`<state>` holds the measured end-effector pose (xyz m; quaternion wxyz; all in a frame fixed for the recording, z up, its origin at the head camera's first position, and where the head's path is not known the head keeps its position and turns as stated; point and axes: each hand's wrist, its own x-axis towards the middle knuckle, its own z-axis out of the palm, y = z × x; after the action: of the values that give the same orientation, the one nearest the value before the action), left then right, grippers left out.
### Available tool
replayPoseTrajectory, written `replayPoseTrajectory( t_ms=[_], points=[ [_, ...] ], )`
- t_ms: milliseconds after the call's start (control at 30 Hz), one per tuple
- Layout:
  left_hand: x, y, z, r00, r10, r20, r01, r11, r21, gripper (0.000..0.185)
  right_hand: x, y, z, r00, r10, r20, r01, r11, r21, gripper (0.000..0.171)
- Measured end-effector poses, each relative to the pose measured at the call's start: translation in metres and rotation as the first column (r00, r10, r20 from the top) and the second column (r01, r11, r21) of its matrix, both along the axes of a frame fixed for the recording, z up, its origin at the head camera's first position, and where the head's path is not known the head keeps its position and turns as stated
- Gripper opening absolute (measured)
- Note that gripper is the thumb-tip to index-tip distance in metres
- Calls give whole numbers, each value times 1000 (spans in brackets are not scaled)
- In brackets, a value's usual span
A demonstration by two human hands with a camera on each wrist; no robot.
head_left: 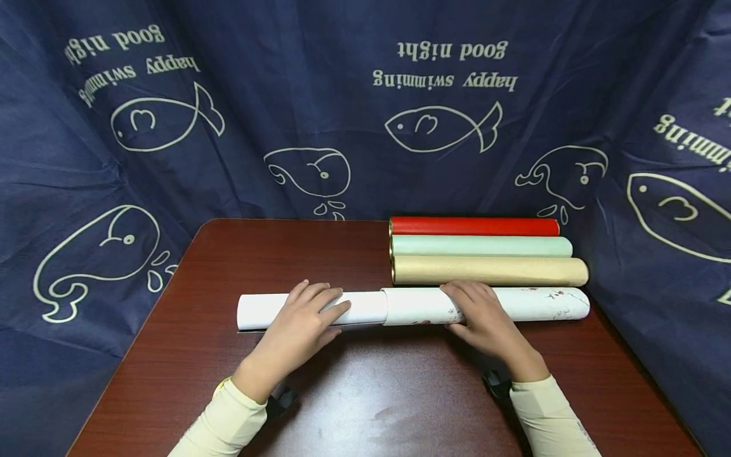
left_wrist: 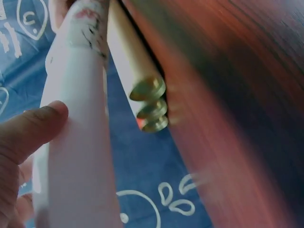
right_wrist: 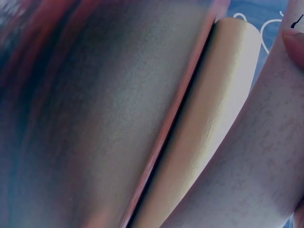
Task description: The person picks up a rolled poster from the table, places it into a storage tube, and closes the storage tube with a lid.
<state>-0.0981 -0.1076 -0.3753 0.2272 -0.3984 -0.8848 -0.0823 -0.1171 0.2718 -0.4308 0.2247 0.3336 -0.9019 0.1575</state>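
A rolled sheet of white paper [head_left: 257, 311] runs lengthwise across the table, its right part inside a white tube [head_left: 537, 306] printed with small reddish blossoms. My left hand [head_left: 305, 320] grips the paper roll, fingers over its top and the thumb on the near side. In the left wrist view that thumb [left_wrist: 45, 121] presses the smooth white roll [left_wrist: 78, 142]. My right hand [head_left: 482, 317] holds the blossom tube near its middle, fingers over the top and thumb in front. How deep the paper goes inside the tube is hidden.
Behind the blossom tube lie a beige tube [head_left: 491, 271], a pale green tube [head_left: 480, 245] and a red tube [head_left: 474, 226], side by side with gold-coloured left ends. The reddish-brown table [head_left: 365, 406] is bordered by a dark blue printed cloth [head_left: 342, 82] behind and along both sides.
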Motion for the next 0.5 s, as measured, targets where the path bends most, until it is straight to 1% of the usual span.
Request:
replayPoseTrajectory(
  t_ms=[100,200,333,500],
  points=[
    [0,-8,0,1000,-13,-23,13,1000,-15,51,0,-1,-1,1000,2,-9,-3,1000,-4,75],
    [-2,-10,-2,999,-32,-30,32,999,-3,48,0,-1,-1,1000,5,-6,-5,1000,-6,74],
    [-3,-7,-6,998,-47,-42,48,998,27,44,1,-2,-1,1000,10,-6,-11,1000,-8,74],
    [-6,4,-9,996,-61,-59,64,997,52,37,0,-1,-1,1000,12,-17,-12,1000,-11,75]
  ],
)
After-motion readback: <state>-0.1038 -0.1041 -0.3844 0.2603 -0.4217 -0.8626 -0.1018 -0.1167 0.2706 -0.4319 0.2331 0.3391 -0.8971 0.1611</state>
